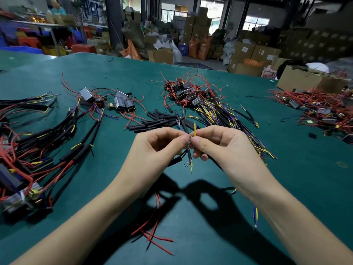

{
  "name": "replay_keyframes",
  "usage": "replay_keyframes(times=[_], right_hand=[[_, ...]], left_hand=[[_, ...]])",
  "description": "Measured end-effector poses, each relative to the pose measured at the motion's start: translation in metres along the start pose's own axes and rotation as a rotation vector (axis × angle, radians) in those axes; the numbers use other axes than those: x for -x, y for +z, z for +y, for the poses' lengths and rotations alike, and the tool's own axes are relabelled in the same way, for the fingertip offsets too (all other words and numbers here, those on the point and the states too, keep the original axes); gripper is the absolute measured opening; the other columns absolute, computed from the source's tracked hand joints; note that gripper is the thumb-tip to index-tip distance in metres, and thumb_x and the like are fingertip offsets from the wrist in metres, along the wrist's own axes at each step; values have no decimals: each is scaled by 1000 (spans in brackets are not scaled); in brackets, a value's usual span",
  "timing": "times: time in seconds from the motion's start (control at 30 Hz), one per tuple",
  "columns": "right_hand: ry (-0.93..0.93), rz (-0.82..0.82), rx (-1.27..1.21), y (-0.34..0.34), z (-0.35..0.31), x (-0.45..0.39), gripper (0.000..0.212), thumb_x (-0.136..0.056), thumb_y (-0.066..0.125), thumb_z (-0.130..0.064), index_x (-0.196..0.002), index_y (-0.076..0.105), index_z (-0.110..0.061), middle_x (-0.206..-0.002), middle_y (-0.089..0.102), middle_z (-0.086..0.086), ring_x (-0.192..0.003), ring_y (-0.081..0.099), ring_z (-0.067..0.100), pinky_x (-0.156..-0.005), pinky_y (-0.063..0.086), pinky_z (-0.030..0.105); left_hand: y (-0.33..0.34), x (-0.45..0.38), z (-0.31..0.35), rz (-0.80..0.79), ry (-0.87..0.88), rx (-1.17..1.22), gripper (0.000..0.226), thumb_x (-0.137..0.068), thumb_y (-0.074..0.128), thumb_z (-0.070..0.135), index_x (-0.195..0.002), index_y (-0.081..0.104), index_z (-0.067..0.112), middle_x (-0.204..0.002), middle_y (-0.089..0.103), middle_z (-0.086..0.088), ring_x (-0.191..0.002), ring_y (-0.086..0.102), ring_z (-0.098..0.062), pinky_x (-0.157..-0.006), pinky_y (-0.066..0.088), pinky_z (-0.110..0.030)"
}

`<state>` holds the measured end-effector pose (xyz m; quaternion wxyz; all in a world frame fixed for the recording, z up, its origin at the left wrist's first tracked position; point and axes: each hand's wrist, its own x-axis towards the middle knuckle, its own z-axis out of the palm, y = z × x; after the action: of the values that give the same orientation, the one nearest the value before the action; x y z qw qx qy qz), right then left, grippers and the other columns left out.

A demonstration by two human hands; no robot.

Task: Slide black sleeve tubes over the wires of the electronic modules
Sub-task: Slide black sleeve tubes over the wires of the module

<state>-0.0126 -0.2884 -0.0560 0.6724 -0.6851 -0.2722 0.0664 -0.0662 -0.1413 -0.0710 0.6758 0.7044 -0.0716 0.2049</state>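
A broad green table fills the foreground; behind it stand stacked cardboard boxes and orange sacks; a dark pillar rises at left; bright windows light the far wall; blue crates, perhaps bins, line the left side.

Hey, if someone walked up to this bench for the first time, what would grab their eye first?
Probably the two hands raised mid-table, left hand and right hand, pinching a thin yellow wire between their fingertips. Just beyond them lies a heap of loose black sleeve tubes. Tangles of red wires with small modules sprawl across the green table behind and to both sides.
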Motion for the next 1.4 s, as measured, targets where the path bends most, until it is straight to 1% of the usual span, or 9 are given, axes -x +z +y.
replay_keyframes(times=[0.3,0.53,0.67,0.77,0.9,1.0,1.17,1.3,1.4], right_hand=[[21,15,68,5,-2,2,5,-86,64,-3,-84,69,-4,-69,70,1,-59,64,9,-55,45,14],[-33,86,159,11,0,5,14,-83,67,-4,-73,67,-14,-63,68,-1,-57,61,6,-57,48,16],[-317,123,467,13,3,8,15,-81,68,-1,-73,65,-13,-66,65,-4,-61,58,4,-63,50,20],[-626,118,730,15,4,8,7,-80,66,3,-76,63,-2,-71,60,2,-67,51,8,-67,41,12],[-819,97,869,19,7,8,5,-80,62,6,-77,62,2,-74,58,7,-69,51,17,-68,41,20],[-561,98,677,22,5,8,11,-81,65,0,-75,63,-9,-69,60,-3,-64,52,4,-64,41,12],[-71,74,292,18,-1,4,16,-83,65,-4,-70,66,-14,-61,66,2,-57,56,9,-57,47,25],[21,24,208,17,-4,1,15,-85,63,1,-72,66,-6,-55,63,-2,-50,54,3,-53,41,12],[-76,6,314,13,-4,1,13,-84,65,-1,-72,64,-8,-60,63,5,-56,55,9,-55,45,23]], left_hand=[[-1,-1,0,42,-32,-64,16,-87,66,14,-71,69,15,-63,62,3,-58,46,-8,-52,37,-16],[2,-1,1,91,-7,-182,20,-87,65,10,-67,66,14,-55,57,10,-51,45,-2,-50,37,-15],[-4,-6,10,38,-207,-180,22,-84,66,16,-62,67,16,-51,55,10,-44,41,2,-43,30,-8],[-15,-13,18,-93,-350,-227,30,-80,68,26,-52,63,20,-50,52,6,-41,37,-2,-45,28,-18],[-30,-15,26,-243,-457,-184,25,-58,70,41,-57,63,17,-60,52,-2,-56,40,-14,-53,27,-26],[-28,-11,22,-161,-241,-273,16,-77,73,26,-63,67,21,-58,60,6,-53,50,-7,-52,38,-17],[-21,-5,15,-138,329,-665,9,-80,61,15,-81,68,11,-60,59,6,-54,50,-7,-57,42,-21],[-25,-8,14,-174,437,-855,15,-81,60,17,-78,69,5,-66,61,-1,-60,49,-10,-61,44,-28],[-23,-8,13,-167,379,-805,16,-83,59,17,-76,68,5,-64,61,-1,-58,46,-5,-59,37,-17]])
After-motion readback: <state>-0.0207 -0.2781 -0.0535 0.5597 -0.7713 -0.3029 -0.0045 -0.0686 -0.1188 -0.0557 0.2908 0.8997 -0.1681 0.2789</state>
